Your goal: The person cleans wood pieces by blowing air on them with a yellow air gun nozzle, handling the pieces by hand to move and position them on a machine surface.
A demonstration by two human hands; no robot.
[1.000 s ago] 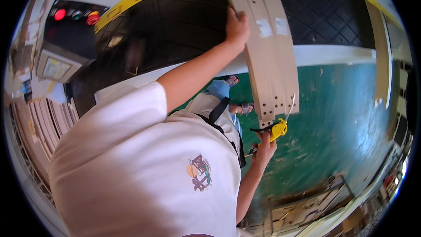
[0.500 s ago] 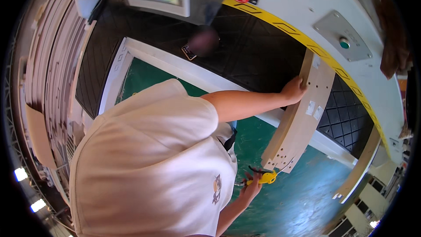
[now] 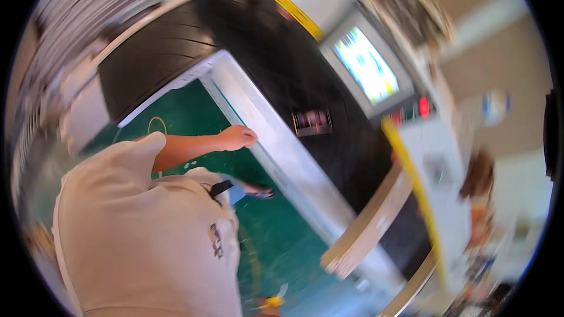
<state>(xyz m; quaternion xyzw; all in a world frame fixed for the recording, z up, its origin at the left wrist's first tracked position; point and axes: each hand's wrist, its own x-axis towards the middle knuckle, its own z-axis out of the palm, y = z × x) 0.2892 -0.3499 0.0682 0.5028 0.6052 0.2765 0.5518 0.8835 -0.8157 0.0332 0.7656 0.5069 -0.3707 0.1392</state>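
Note:
My left hand [image 3: 238,138] is at the white rail [image 3: 282,155] along the machine's near edge, its fingers curled with nothing visible in them. At the lower edge of the picture, only a little of my right hand [image 3: 270,312] shows, closed on a yellow air gun [image 3: 272,302] with a pale thin nozzle; the frame cuts off the rest. A light wooden board [image 3: 370,223] with dark holes hidden by blur lies across the rail and the black bed, away from both hands, its near end sticking out over the green floor.
A phone [image 3: 312,122] lies on the black machine bed [image 3: 258,47]. Beyond it stand a lit screen [image 3: 367,64] and a red button [image 3: 424,107]. Another wooden strip [image 3: 414,285] is at lower right. Stacked boards [image 3: 106,0] fill the upper left; a yellow hose [image 3: 157,122] hangs over the green floor [image 3: 282,223].
My left hand has let go of the wooden board and moved left to the rail. My right hand, with the air gun, has dropped toward the lower edge. The view has swung round.

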